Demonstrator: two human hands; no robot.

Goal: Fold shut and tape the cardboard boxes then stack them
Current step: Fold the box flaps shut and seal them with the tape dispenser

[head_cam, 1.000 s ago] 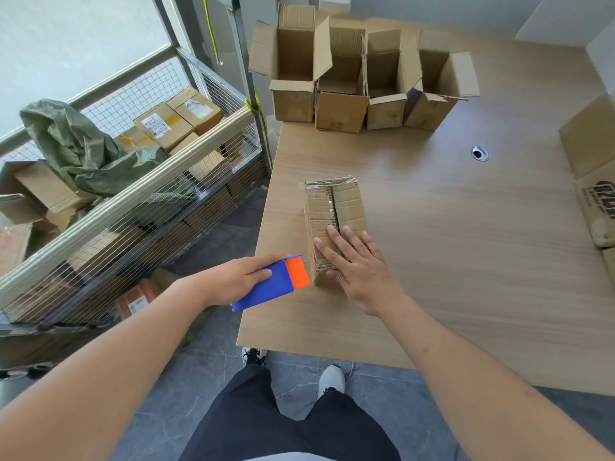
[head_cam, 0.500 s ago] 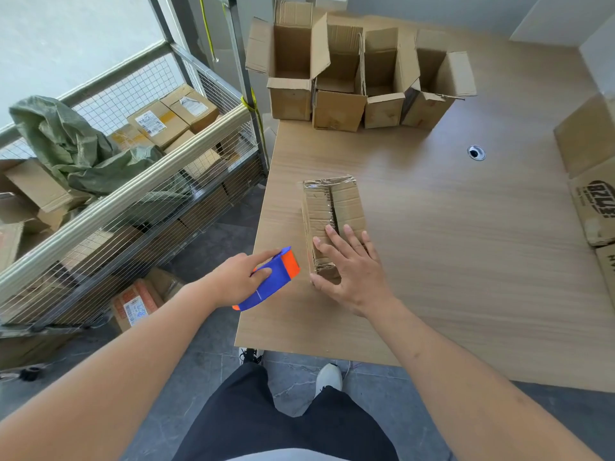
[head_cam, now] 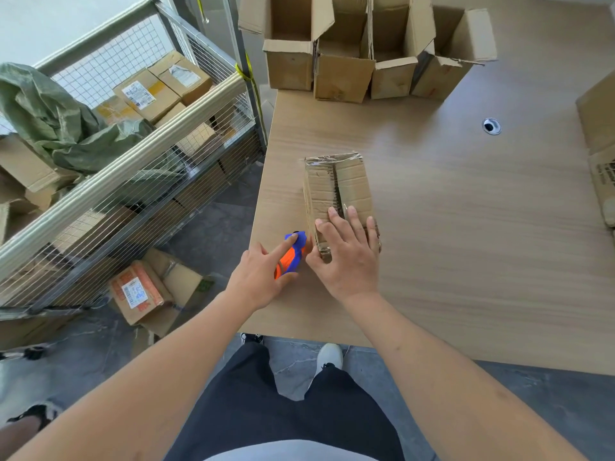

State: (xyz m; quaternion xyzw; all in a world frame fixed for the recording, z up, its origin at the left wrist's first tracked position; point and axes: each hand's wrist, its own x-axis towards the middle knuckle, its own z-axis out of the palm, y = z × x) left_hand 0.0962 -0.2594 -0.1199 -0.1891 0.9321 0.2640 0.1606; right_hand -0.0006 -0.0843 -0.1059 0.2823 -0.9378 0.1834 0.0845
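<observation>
Since a second ago our left hand (head_cam: 256, 281) has swung the tape dispenser (head_cam: 290, 254) in from off the desk edge — it now sits right against the near left corner of the closed box (head_cam: 339, 197), seen end-on with its blue body and orange part. We hold the dispenser with curled fingers (head_cam: 286, 242): the index finger stretches along the top of the blue part while the thumb tucks under it.

Our right hand (head_cam: 346, 257) has stayed on the box, lying flat across its near end, fingers straight and spread, pressing the top flaps down. A gap still shows along the seam between the two top flaps, and a strip of clear tape shines across the far end of the box. It lies lengthwise on the desk (head_cam: 466, 227), near the front left corner.

At the far edge of the desk stand four open boxes (head_cam: 359, 54) in a row, touching one another, flaps up — the rightmost one is tilted. A round cable grommet (head_cam: 491, 126) sits in the desk surface to the right of them. More cardboard (head_cam: 599, 134) shows at the right edge of the view.

To our left stands a wire cage (head_cam: 139, 181) filled with labelled parcels and a green sack (head_cam: 56, 124). On the floor beside it lies a parcel with an orange label (head_cam: 138, 291).
</observation>
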